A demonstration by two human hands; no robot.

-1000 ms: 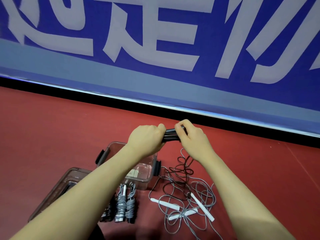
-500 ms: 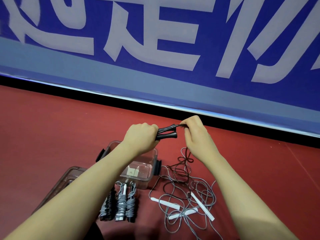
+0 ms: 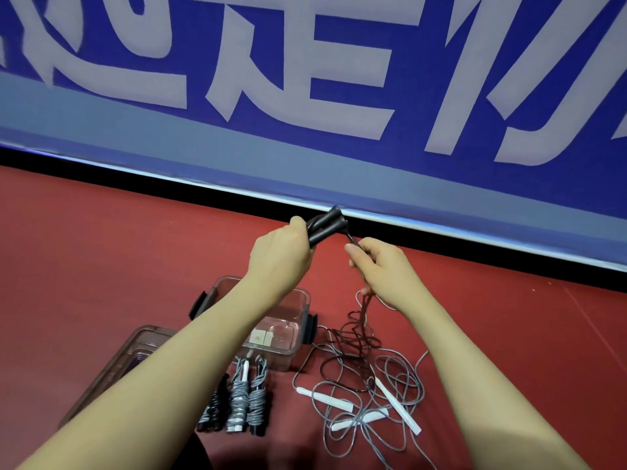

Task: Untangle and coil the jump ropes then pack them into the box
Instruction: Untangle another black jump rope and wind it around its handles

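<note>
Head view: left hand grips 2 black cylindrical jump-rope handles; right hand pinches their dark cord just below. Step: coiling begins. Next: wrap cord around handles. Clear plastic box sits beneath.

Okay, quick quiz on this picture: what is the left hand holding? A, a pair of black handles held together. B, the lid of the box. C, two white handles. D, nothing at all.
A: the left hand has its grip round a pair of black handles raised above the floor, while the white handles lie loose in the grey rope tangle.
</note>
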